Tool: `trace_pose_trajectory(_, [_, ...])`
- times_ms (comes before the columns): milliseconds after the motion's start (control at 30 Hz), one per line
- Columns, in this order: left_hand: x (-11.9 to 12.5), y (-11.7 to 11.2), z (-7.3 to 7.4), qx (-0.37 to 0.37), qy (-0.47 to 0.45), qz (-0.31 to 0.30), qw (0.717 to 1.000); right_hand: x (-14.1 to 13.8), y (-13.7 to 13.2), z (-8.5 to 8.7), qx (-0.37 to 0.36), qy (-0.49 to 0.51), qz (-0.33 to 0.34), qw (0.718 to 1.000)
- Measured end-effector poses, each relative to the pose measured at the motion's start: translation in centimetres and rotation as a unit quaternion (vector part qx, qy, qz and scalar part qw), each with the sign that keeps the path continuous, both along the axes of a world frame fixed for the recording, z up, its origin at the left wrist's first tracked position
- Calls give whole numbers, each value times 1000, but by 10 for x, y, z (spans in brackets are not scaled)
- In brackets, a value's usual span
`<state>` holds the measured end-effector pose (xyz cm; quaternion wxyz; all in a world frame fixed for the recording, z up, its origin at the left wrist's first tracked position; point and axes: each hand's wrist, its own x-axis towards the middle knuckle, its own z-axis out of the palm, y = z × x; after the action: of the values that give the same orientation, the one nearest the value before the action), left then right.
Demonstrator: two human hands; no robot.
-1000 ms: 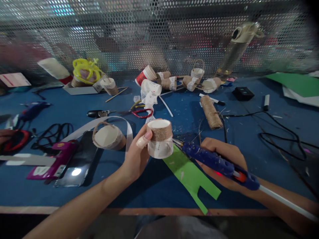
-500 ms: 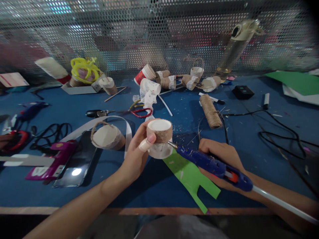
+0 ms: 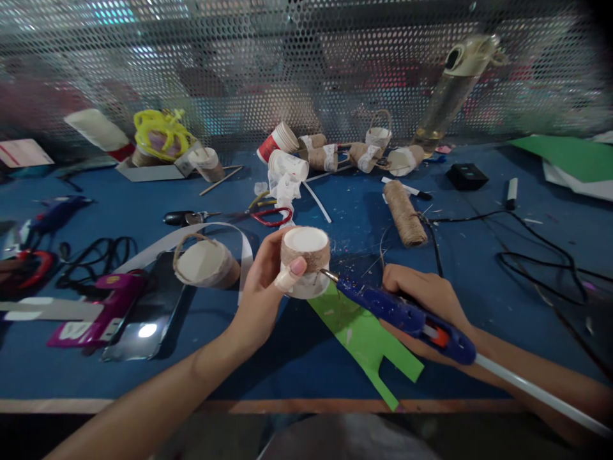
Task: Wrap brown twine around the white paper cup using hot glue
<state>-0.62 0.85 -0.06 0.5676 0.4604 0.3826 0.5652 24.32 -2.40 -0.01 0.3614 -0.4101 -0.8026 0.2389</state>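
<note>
1. A small cup (image 3: 311,285) is held above the blue table (image 3: 297,374) by the left hand (image 3: 265,284), its opening turned upward and slightly tilted.
2. The left fingers are closed around the cup's side, with the thumb pressed on the near face.
3. The cup's upper part is wrapped in a band of brown twine (image 3: 316,259); its lower part is left white.
4. A blue glue gun (image 3: 387,306) is gripped by the right hand (image 3: 431,294). The right fingers are curled around it, partly hidden; whether the trigger is squeezed cannot be told.
5. The metal nozzle (image 3: 329,275) is pointed at the lower edge of the twine band; whether contact is made cannot be told.
6. A white glue stick (image 3: 541,386) is seen protruding from the gun's rear.
7. Beneath the gun, a green cut piece (image 3: 364,335) is laid on the table.
8. Beyond the right hand, a roll of twine (image 3: 405,214) is placed.
9. To the left of the left hand, 1 handled basket (image 3: 205,262) is set near a phone (image 3: 148,313).
</note>
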Motion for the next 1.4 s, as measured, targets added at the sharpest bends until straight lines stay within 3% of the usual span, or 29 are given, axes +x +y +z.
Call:
trace_pose_trajectory(233, [1,0,1,-7,-13,21,1000,1,0,7,-17,-17,-22,999])
trace_pose_trajectory(600, [0,-2,0,-1,2,-4,1000,1,0,2,-7,-1,7,1000])
trace_pose_trajectory(1033, [0,-1,-1,-33,-31,-10,999,1,1,5,-20,-5,-21,1000])
trace_pose_trajectory(1400, [1,-2,-2,-39,-38,-48,997,-1,-3,8,-13,-7,2,1000])
